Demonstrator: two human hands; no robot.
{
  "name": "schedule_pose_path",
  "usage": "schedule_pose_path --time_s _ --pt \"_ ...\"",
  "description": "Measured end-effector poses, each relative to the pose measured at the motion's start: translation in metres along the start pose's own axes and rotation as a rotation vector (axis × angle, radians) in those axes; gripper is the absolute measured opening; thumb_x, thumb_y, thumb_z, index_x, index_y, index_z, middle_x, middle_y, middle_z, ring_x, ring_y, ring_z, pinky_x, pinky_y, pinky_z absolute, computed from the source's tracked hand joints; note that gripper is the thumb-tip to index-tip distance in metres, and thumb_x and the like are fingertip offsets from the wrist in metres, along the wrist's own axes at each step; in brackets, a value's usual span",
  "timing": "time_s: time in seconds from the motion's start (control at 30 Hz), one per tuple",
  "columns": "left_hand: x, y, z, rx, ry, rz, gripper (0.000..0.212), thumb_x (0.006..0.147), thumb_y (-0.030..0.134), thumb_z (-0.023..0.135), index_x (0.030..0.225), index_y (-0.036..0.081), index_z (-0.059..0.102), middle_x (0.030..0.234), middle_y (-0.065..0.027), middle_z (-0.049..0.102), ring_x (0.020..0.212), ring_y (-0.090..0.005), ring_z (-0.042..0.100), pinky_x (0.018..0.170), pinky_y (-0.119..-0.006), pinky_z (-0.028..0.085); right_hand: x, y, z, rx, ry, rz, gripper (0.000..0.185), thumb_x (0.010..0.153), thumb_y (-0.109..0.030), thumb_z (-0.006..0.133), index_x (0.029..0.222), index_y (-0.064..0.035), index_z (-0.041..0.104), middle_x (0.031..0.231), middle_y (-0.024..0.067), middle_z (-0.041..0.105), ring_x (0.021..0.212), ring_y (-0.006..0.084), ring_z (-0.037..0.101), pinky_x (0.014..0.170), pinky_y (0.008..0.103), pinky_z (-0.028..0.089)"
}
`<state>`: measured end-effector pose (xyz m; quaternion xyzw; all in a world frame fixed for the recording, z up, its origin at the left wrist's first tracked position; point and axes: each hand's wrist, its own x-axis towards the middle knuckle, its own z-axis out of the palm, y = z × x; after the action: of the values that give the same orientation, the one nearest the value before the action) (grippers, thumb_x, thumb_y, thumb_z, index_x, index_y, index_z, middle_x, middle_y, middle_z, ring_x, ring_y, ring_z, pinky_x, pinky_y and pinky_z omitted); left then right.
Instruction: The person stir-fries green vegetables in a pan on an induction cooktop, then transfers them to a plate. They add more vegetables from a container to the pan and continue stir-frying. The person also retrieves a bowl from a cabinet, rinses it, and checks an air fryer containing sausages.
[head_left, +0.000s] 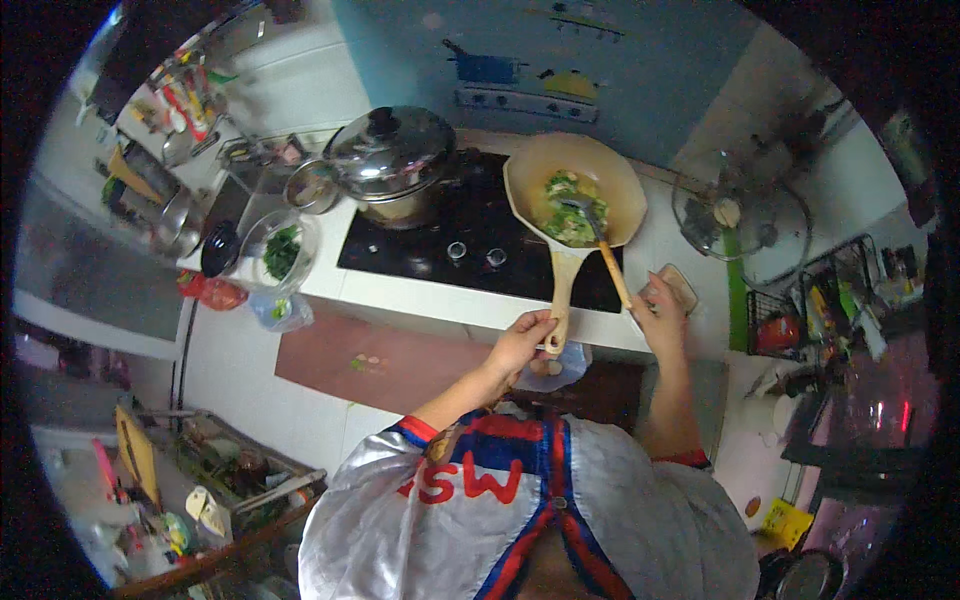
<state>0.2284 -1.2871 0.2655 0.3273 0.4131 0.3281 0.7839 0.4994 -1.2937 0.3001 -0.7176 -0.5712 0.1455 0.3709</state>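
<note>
My left hand (517, 346) grips the end of the pale handle of a cream-coloured frying pan (626, 176). The pan sits over the right side of a black glass cooktop (420, 251). In my right hand (661, 319) is the wooden handle of a spatula (613, 268). Its dark head rests among chopped greens mixed with paler pieces (574, 221) in the pan, partly covering them. Close by the right hand, on the counter, lies a small shallow tray (679, 289).
A lidded steel pot (394, 161) stands on the left burner. Left of the cooktop are a clear bowl of leafy greens (281, 251) and a small metal bowl (311, 187). A glass lid (731, 214) is at the right, near a black wire rack (776, 322). Plastic bags (279, 309) hang at the counter's front edge.
</note>
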Motion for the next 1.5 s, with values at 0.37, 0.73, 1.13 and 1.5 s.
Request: schedule_pose_path --time_s 0.37,0.73,1.13,1.5 --pt "0.003 -0.013 0.025 0.044 0.099 0.009 0.041 0.096 0.026 0.061 0.128 0.005 0.049 0.107 -0.0066 0.063 0.093 -0.0176 0.065 0.074 -0.031 0.055 -0.027 0.06 -0.02 0.366 -0.08 0.128 0.042 0.086 -0.017 0.071 0.125 -0.0063 0.059 0.116 0.0128 0.065 0.103 0.0227 0.064 0.079 0.0338 0.054" --pt "0.016 0.003 0.018 0.214 0.057 -0.088 0.044 0.097 0.029 0.058 0.13 0.002 0.044 0.116 -0.011 0.062 0.092 -0.0244 0.068 0.075 -0.034 0.059 0.041 -0.026 0.014 -0.188 -0.276 -0.032 0.075 0.079 -0.043 0.072 0.14 -0.0124 0.041 0.131 0.0171 0.053 0.111 0.0362 0.059 0.093 0.0443 0.048" --pt "0.047 0.003 0.025 -0.153 -0.032 -0.126 0.027 0.1 0.032 0.052 0.109 0.006 0.051 0.081 -0.0069 0.064 0.053 -0.0136 0.056 0.046 -0.027 0.049 0.102 -0.088 -0.105 -0.694 -0.48 -0.173 0.041 0.082 -0.01 0.058 0.121 -0.0205 0.063 0.104 0.0138 0.068 0.095 0.0337 0.065 0.08 0.0454 0.051" --pt "0.05 0.007 0.024 -0.139 -0.039 -0.157 0.02 0.1 0.029 0.052 0.097 0.01 0.047 0.074 -0.0032 0.059 0.053 -0.015 0.053 0.047 -0.03 0.047 0.114 -0.064 0.006 -0.575 -0.321 -0.063 0.038 0.087 -0.013 0.056 0.124 -0.0187 0.062 0.109 0.0167 0.067 0.1 0.0358 0.064 0.084 0.0457 0.05"
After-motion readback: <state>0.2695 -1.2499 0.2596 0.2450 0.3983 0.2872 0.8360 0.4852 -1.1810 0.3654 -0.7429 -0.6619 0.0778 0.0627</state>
